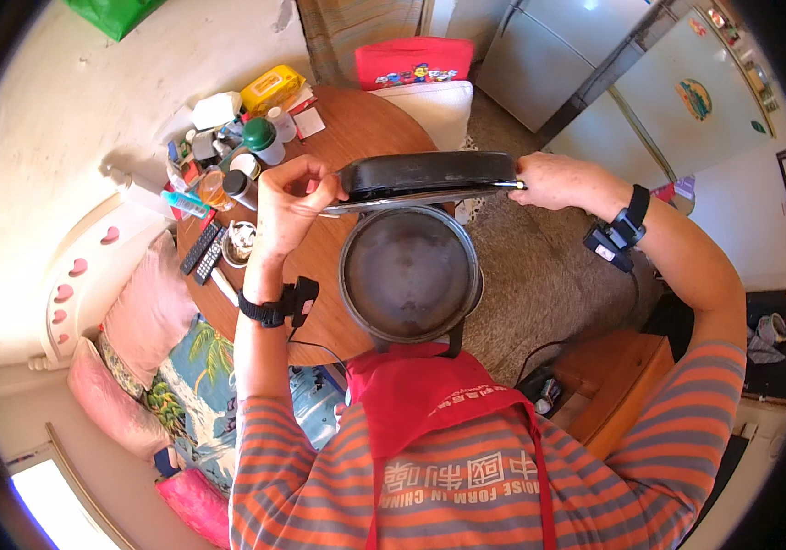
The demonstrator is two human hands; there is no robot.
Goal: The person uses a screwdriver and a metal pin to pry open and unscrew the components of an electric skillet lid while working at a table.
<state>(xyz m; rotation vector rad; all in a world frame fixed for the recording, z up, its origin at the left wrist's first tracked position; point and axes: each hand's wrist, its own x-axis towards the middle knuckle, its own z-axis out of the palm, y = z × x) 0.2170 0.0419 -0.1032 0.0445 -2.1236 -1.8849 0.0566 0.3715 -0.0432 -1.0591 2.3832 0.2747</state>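
Observation:
With both arms stretched forward, I hold up a shallow round black pan [429, 170], seen nearly edge-on, with a pale metal rim along its lower side. My left hand [296, 192] pinches its left end between thumb and fingers. Closed on its right end is my right hand [562, 181], beside a small shiny piece on the rim. Just below and nearer my body is a second round dark pan [409, 273], its flat disc facing up. Two dark prongs at its near side reach my red apron [439, 390]. Whether the two pans are joined is hidden.
A round brown wooden table [365, 119] carries a green-lidded jar [263, 137], a yellow wipes pack [272, 89], remote controls [200, 252] and cups on its left. Beyond stands a chair with a red cover [416, 62]. Refrigerators [631, 119] are far right; a wooden cabinet [617, 390] is near right.

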